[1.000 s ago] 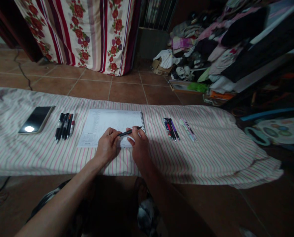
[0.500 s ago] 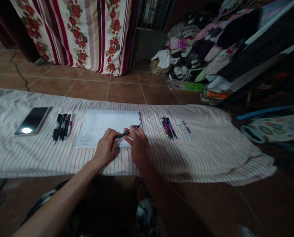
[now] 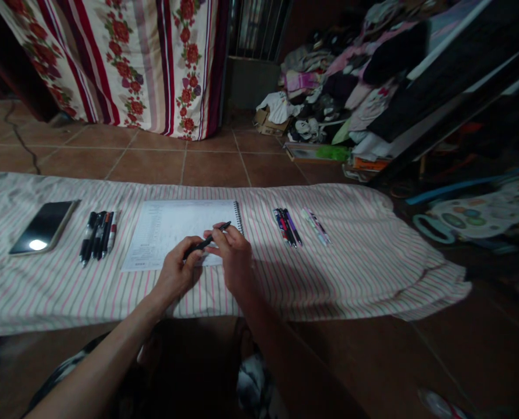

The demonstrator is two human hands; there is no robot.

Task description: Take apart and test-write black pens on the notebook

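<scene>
Both my hands hold one black pen (image 3: pixel 207 241) over the near edge of a spiral notebook (image 3: pixel 172 228) that lies open on a pink-striped cloth (image 3: pixel 351 262). My left hand (image 3: pixel 177 272) pinches the pen's lower end, fingers closed round it. My right hand (image 3: pixel 232 256) grips the pen near its upper part, fingers curled. The pen slants up to the right, its tip near the notebook's spiral binding.
Left of the notebook lie several dark pens (image 3: pixel 97 234) and a phone (image 3: pixel 42 227), screen up. To its right lie several coloured pens (image 3: pixel 287 226) and two pale ones (image 3: pixel 315 226). A floral curtain (image 3: pixel 124 58) hangs behind; a clothes pile (image 3: pixel 342 105) fills the back right on the tiled floor.
The view has swung a little right and down, so everything sits further left and lower. My hands have drawn slightly toward me with the pen still held between them.
</scene>
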